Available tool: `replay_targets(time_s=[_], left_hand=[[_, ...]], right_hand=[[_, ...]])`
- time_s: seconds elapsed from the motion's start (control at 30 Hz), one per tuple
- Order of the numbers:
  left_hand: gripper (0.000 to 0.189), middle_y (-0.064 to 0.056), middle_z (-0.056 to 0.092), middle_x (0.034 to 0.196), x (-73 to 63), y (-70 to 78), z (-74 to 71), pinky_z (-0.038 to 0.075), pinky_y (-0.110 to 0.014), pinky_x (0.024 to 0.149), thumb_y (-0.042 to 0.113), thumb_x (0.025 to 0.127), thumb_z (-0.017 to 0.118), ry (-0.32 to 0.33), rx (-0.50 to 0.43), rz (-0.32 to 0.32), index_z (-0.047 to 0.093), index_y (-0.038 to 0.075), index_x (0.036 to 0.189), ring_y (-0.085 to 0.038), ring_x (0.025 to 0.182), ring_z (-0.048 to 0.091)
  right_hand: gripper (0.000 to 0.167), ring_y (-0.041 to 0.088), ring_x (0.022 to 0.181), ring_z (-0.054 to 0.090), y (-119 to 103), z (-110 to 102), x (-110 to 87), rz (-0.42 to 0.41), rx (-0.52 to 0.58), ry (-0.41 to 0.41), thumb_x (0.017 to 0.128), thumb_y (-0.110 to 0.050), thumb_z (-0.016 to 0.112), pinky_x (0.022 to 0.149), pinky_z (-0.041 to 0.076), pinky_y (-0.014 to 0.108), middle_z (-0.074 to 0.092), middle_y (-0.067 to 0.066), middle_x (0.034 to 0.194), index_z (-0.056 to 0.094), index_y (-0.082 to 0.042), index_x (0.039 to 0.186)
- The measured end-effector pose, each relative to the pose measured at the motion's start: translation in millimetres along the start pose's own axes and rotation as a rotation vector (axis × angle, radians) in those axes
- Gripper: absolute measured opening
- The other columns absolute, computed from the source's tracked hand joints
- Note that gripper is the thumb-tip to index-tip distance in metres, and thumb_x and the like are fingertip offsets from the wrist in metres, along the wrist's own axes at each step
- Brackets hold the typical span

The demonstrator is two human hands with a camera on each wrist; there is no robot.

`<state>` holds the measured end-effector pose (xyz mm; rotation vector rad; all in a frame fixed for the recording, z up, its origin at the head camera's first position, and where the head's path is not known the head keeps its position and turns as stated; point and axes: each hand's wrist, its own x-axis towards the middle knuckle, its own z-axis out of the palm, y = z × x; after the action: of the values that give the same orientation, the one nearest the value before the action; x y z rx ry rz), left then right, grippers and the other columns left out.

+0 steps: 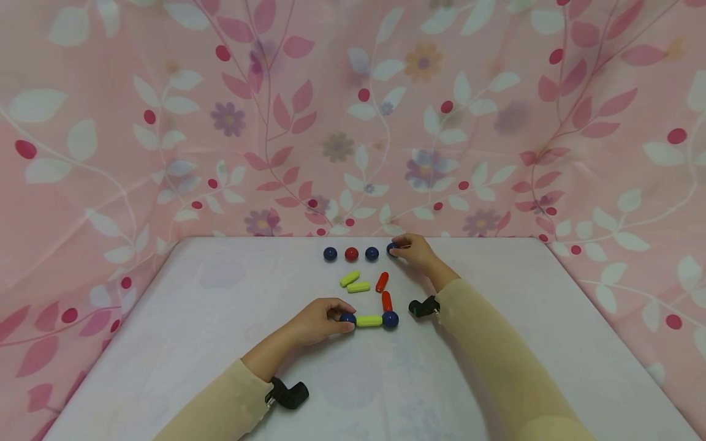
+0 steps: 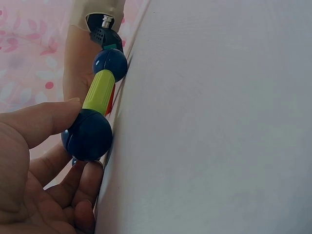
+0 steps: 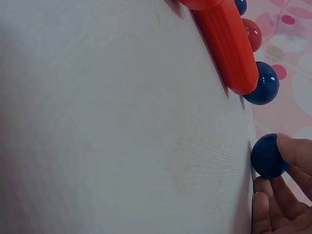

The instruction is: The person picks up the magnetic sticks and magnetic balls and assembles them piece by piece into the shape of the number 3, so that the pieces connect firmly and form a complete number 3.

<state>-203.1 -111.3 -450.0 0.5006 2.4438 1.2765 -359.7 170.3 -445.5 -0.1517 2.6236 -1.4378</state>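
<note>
My left hand holds a dark blue ball between thumb and fingers. That ball sits at the left end of a yellow-green rod, whose other end meets a second blue ball. From this second ball a red rod extends toward the back. At the right end of the back row, my right hand pinches another blue ball down at the table surface.
Left of the right hand, a blue ball, a red ball and another blue ball stand in a row. Two loose yellow-green rods and a loose red rod lie between that row and the joined pieces on the white table.
</note>
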Motion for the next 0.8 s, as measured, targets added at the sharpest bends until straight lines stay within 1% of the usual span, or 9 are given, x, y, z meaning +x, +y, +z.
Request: replay_targets(time_s=[0.13, 0.3, 0.53, 0.67, 0.8], left_hand=[[0.03, 0.003, 0.062, 0.097, 0.9, 0.1, 0.3, 0.044, -0.032, 0.079, 0.028, 0.091, 0.076, -0.002, 0.001, 0.001, 0.071, 0.016, 0.118, -0.017, 0.091, 0.052], [0.03, 0.003, 0.062, 0.098, 1.9, 1.2, 0.9, 0.045, -0.033, 0.08, 0.028, 0.091, 0.076, -0.007, 0.0, 0.002, 0.071, 0.016, 0.118, -0.018, 0.092, 0.052], [0.03, 0.003, 0.062, 0.096, 3.5, 3.3, 3.4, 0.046, -0.031, 0.078, 0.029, 0.091, 0.076, 0.013, -0.004, -0.009, 0.071, 0.016, 0.117, -0.018, 0.09, 0.053], [0.028, 0.004, 0.064, 0.099, 4.7, 4.7, 6.0, 0.048, -0.031, 0.08, 0.026, 0.091, 0.075, 0.026, 0.0, 0.01, 0.071, 0.014, 0.115, -0.017, 0.091, 0.055], [0.027, 0.005, 0.065, 0.102, 6.2, 7.5, 8.5, 0.048, -0.034, 0.086, 0.027, 0.092, 0.075, 0.031, 0.009, 0.021, 0.071, 0.013, 0.115, -0.017, 0.094, 0.056]], right_hand=[[0.039, 0.033, 0.124, 0.053, 2, 1, -1.1, 0.004, -0.007, 0.014, 0.096, -0.016, 0.07, 0.105, 0.043, 0.044, 0.059, 0.018, 0.132, 0.061, -0.004, 0.132], [0.038, 0.033, 0.124, 0.053, 5, 1, -1.7, 0.016, -0.001, 0.031, 0.095, -0.017, 0.071, 0.104, 0.044, 0.045, 0.059, 0.016, 0.132, 0.063, -0.006, 0.13], [0.038, 0.032, 0.123, 0.054, 9, -1, -7.4, -0.003, -0.013, 0.015, 0.095, -0.02, 0.071, 0.103, 0.045, 0.045, 0.06, 0.016, 0.131, 0.063, -0.007, 0.13], [0.039, 0.033, 0.122, 0.054, 8, -3, -13.2, -0.006, -0.013, 0.007, 0.095, -0.021, 0.071, 0.102, 0.046, 0.046, 0.061, 0.016, 0.13, 0.063, -0.005, 0.13], [0.04, 0.032, 0.119, 0.056, 6, -7, -17.8, 0.018, -0.006, -0.01, 0.094, -0.024, 0.072, 0.098, 0.048, 0.045, 0.061, 0.014, 0.129, 0.063, -0.008, 0.129]])
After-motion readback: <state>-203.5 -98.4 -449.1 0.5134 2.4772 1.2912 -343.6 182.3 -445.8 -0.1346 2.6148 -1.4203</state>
